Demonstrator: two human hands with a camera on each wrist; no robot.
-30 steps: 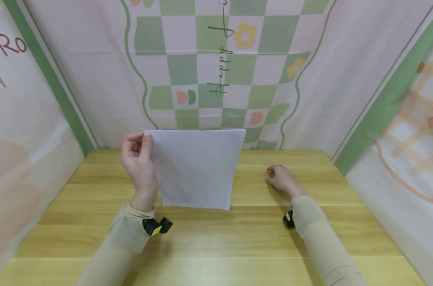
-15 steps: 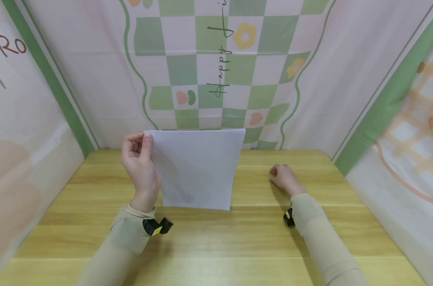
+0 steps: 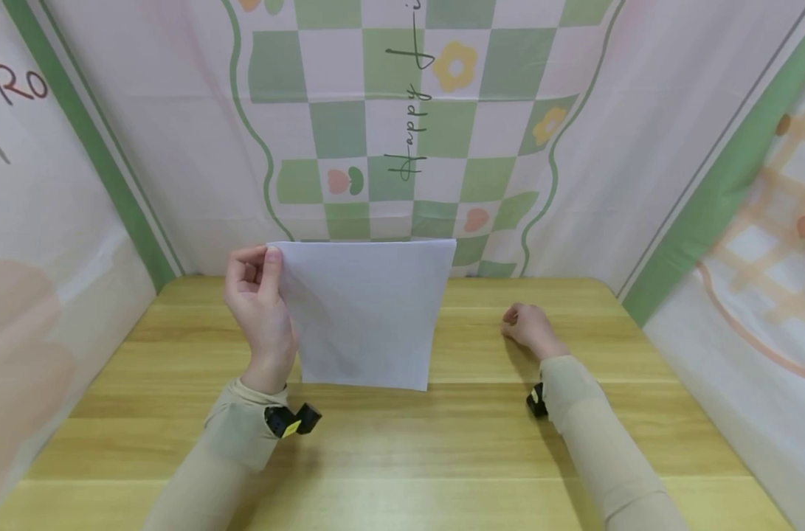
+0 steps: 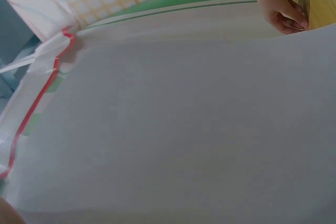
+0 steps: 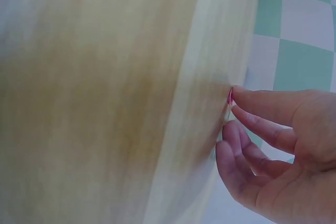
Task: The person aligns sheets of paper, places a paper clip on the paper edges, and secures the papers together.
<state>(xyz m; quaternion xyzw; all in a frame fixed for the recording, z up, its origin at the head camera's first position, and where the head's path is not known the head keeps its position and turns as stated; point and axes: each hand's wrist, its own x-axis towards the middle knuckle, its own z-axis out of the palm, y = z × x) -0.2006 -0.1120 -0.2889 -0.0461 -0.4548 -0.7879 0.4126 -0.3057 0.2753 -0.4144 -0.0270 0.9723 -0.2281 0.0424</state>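
In the head view my left hand (image 3: pixel 259 317) pinches a sheet of white paper (image 3: pixel 365 313) at its upper left corner, thumb in front. The paper stands upright over the table and fills most of the left wrist view. To its right, low over the far part of the table, is my right hand (image 3: pixel 530 328), fingers curled in. In the right wrist view its fingertips (image 5: pixel 239 94) meet around a small, thin, clear-looking piece with a pink spot (image 5: pixel 230 96); I cannot tell what kind of thing it is.
Both hands are over a wooden table (image 3: pixel 402 457). A green-and-white checked cloth (image 3: pixel 402 118) hangs behind its far edge, and printed cloths (image 3: pixel 774 221) hang at both sides. Each wrist carries a small black camera (image 3: pixel 292 420).
My right hand has drawn slightly right, and its thumb and fingers, apart a second ago, have come together. My left hand and the paper stay almost still.
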